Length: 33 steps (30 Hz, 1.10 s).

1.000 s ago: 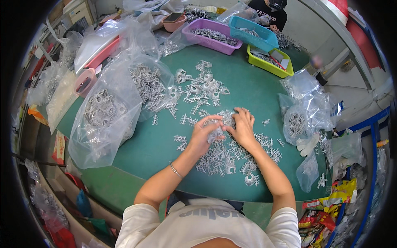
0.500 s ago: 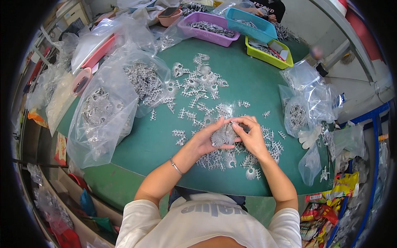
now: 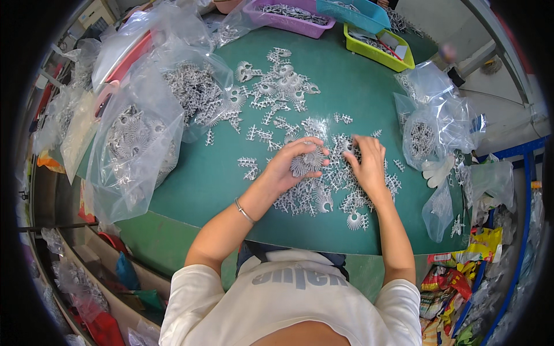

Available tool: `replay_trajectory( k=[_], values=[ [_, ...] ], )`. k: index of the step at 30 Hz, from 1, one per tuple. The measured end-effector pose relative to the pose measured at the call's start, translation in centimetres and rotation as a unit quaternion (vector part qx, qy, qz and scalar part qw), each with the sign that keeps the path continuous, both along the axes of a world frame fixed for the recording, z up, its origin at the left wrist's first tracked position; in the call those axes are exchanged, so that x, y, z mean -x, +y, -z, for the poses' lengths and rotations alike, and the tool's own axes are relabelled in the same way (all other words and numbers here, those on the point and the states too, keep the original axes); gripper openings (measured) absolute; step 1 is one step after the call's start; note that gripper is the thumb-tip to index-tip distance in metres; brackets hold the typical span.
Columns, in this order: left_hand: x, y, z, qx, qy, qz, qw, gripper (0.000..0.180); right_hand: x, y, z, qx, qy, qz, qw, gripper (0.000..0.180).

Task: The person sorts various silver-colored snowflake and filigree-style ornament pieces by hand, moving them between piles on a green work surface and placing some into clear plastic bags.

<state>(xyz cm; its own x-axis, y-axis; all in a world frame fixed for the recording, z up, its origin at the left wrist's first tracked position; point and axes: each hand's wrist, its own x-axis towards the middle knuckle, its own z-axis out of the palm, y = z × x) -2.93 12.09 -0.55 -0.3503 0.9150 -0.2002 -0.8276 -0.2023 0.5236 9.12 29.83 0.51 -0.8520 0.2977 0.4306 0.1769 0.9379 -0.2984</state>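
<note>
**Inspector A:** The left hand [image 3: 291, 164] is recorded as closed around a round grey fan-shaped plastic part [image 3: 307, 162], pinched between thumb and fingers and lifted just clear of the green table [image 3: 190, 179]. The grip is judged to sit on the rim so that the spokes are left exposed.

**Inspector B:** Noted. The right hand [image 3: 368, 163] is seen lying flat, fingers spread, palm down on the loose pile of grey parts [image 3: 323, 193]. Nothing is clamped in it; the pile appears merely pressed or raked. The two hands are held apart, with the pile between and beneath them.

**Inspector A:** The pile is kept directly in front of the body, presumably so that pieces can be reached by either hand without stretching. A further scatter of fan-shaped parts [image 3: 276, 92] is spread farther up the table, well apart from the hands.

**Inspector B:** To the left, large clear bags [image 3: 135, 141] holding similar grey parts are laid open-mouthed against the table edge. A smaller clear bag [image 3: 424, 135] of parts is placed to the right. Purple [image 3: 285, 20], blue [image 3: 355, 12] and yellow-green [image 3: 378, 49] trays are lined along the far edge; their contents cannot be made out with certainty.

**Inspector A:** A thin bracelet [image 3: 244, 211] is observed on the left wrist.
</note>
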Motion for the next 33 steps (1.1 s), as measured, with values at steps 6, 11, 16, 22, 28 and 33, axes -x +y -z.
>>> replay_trajectory(
  k=[6, 11, 16, 22, 28, 33],
  values=[
    [0.0, 0.3, -0.2, 0.003, 0.044, 0.029, 0.999, 0.029, -0.7, 0.1, -0.5, 0.04, 0.035, 0.025, 0.998, 0.016],
    [-0.5, 0.3, -1.1, -0.011, 0.058, 0.084, 0.995, 0.048, -1.0, -2.1, -1.3, 0.488, 0.13, 0.006, 0.863, 0.01],
    [-1.1, 0.6, 0.2, -0.079, -0.008, 0.133, 0.988, 0.055, -2.2, -4.3, -2.4, 0.359, 0.079, -0.044, 0.929, 0.019],
    [-1.2, 0.3, -0.4, -0.114, -0.078, 0.101, 0.985, 0.05, -9.3, -2.7, -3.6, 0.236, -0.057, -0.02, 0.97, 0.019],
    [-1.7, 0.3, -0.8, -0.132, -0.036, 0.127, 0.982, 0.054, -13.2, -6.6, -2.0, 0.093, -0.133, 0.07, 0.984, 0.041],
    [-2.0, 0.3, -0.7, -0.135, 0.042, 0.144, 0.979, 0.059, -13.6, -6.8, -0.8, 0.085, -0.059, 0.069, 0.992, 0.04]
  ],
)
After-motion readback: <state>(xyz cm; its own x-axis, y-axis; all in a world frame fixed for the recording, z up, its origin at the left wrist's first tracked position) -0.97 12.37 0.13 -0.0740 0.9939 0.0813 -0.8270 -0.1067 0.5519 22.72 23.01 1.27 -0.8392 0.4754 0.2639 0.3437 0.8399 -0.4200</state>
